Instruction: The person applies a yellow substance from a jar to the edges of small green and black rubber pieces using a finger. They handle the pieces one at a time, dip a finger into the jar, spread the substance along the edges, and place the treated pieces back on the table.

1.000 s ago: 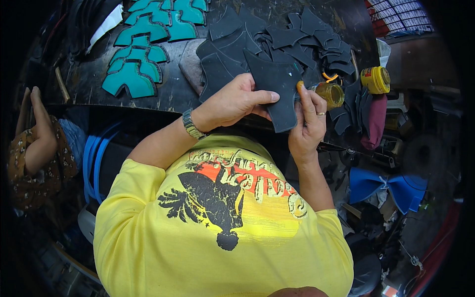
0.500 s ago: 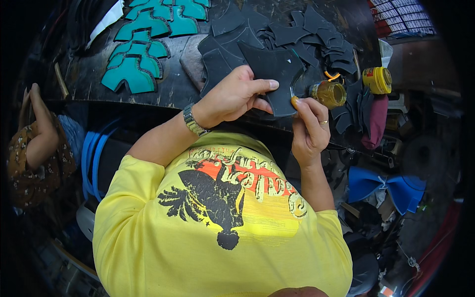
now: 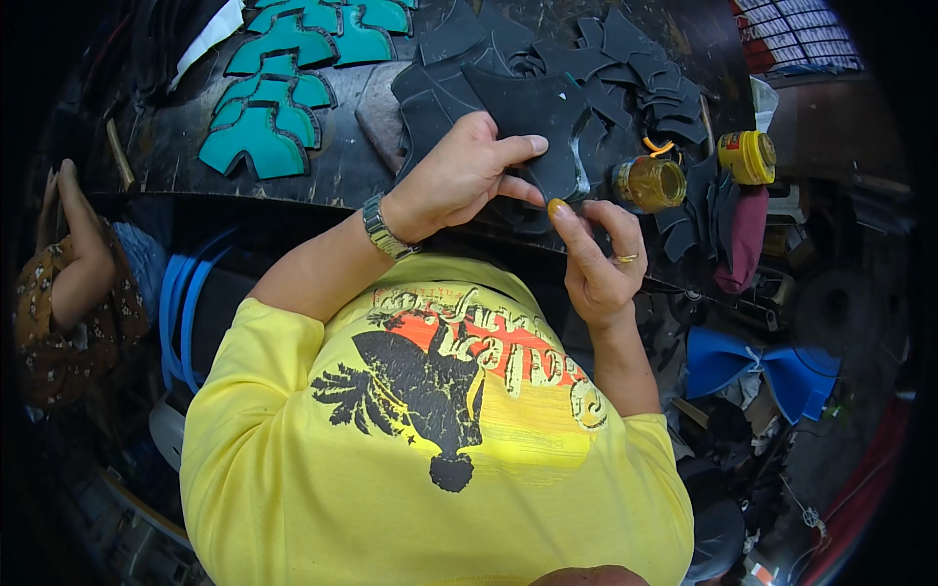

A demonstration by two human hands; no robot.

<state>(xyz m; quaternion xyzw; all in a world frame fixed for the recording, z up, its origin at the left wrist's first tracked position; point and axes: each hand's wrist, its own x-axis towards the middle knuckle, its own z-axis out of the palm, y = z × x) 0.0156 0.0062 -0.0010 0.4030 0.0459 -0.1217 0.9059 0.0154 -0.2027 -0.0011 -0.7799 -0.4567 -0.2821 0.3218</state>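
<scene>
My left hand point(image 3: 459, 181) pinches a black cut piece of thin sheet material point(image 3: 532, 107), thumb on top and fingers beneath its near edge. Along the piece's curved right edge runs a shiny, wet-looking strip. My right hand point(image 3: 601, 254) has a fingertip coated in yellow-brown, glue-like stuff, at the piece's near corner. Its other fingers are loosely bent and apart, with nothing seen in them. Beside it lies an open glass jar point(image 3: 653, 184) of amber, glue-like substance, its mouth towards me.
Black cut pieces point(image 3: 645, 78) are heaped at the back of the dark table. Green dark-edged pieces point(image 3: 259, 137) overlap in rows on the left. A yellow container point(image 3: 747, 156) and a maroon cloth point(image 3: 743, 239) are at the right edge. Another person's arm point(image 3: 83, 254) is at far left.
My right hand has moved left along the piece's near edge to its corner, uncovering the wet strip. The black piece has shifted slightly left and up.
</scene>
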